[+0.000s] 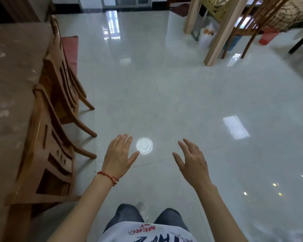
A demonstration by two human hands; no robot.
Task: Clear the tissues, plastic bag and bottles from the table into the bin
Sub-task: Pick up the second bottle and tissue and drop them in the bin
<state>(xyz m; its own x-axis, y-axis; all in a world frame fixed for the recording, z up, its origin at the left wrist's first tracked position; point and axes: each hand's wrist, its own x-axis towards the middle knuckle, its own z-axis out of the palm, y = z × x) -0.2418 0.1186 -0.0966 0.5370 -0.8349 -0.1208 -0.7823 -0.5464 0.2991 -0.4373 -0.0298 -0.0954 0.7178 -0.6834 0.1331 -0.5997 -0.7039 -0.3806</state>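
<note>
My left hand (pixel 118 155), with a red string on its wrist, is held out over the pale tiled floor, fingers apart and holding nothing. My right hand (pixel 192 160) is out beside it, also spread and holding nothing. The brown patterned table (pixel 9 81) runs along the left edge of the view, blurred; its visible part carries no tissues, bag or bottles that I can make out. A white bag (pixel 205 36) with something orange inside stands on the floor at the back right, beside a blue basket (pixel 233 42). No bin is clearly visible.
Two wooden chairs (pixel 56 109) stand along the table's right side. Wooden furniture legs (pixel 220 37) and another chair (pixel 247 27) are at the back right, with a red object (pixel 268 36) on the floor. A ceiling-light reflection (pixel 144 146) shines on the tiles between my hands.
</note>
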